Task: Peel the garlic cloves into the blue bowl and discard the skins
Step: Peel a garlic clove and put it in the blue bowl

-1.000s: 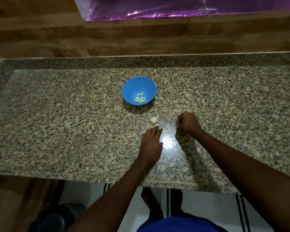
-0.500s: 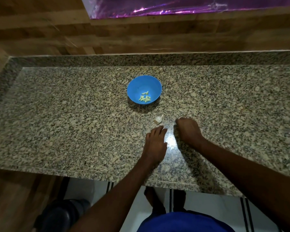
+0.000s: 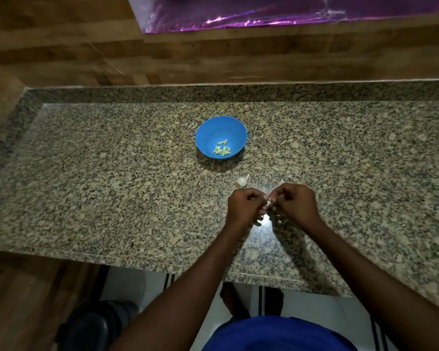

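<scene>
Granite countertop (image 3: 112, 186) against a wood-panelled wall. Blue bowl (image 3: 208, 133) sat mid-counter with several peeled cloves (image 3: 222, 151) inside; the leftover garlic bulb piece (image 3: 241, 181) lay just in front of it. Left hand (image 3: 243, 207) and right hand (image 3: 295, 205) met over the counter, fingers curled, pinching one small clove (image 3: 269, 200) between them. Best approach, I'd judge: left steadies the clove, right nails lift skin from the tip, over the counter so skins stay collectable.
</scene>
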A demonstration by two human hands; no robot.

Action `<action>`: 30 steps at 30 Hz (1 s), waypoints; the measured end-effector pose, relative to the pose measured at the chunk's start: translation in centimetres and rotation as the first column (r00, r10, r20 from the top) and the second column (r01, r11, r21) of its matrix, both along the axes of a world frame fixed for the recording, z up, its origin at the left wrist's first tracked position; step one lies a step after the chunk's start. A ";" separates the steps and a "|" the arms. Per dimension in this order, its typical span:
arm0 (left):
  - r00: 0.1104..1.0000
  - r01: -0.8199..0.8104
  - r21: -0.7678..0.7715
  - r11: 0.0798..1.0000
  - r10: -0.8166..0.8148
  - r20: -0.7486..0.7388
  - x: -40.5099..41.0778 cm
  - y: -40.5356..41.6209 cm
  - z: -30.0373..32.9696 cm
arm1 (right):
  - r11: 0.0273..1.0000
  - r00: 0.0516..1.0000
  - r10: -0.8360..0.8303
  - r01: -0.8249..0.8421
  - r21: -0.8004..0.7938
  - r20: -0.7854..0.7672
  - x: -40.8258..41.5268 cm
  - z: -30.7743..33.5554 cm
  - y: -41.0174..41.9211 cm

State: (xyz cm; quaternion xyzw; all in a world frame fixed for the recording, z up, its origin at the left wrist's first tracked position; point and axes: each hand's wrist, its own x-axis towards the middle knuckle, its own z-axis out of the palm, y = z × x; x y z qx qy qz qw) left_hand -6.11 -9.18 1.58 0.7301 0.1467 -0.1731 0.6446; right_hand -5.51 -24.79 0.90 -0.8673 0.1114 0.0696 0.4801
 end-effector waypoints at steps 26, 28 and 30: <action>0.995 0.052 -0.193 0.980 -0.033 0.097 0.9 0.5 2.7 | 0.884 0.985 0.085 -0.006 0.467 -0.148 -1.0 4.4 -0.9; 0.994 0.073 -0.221 0.973 -0.054 0.091 1.0 0.6 2.9 | 0.872 0.979 0.134 -0.044 0.487 -0.151 -0.9 4.6 -1.0; 0.994 0.086 -0.238 0.968 -0.066 0.091 1.1 0.8 2.8 | 0.860 0.973 0.150 -0.042 0.508 -0.174 -0.8 4.8 -1.0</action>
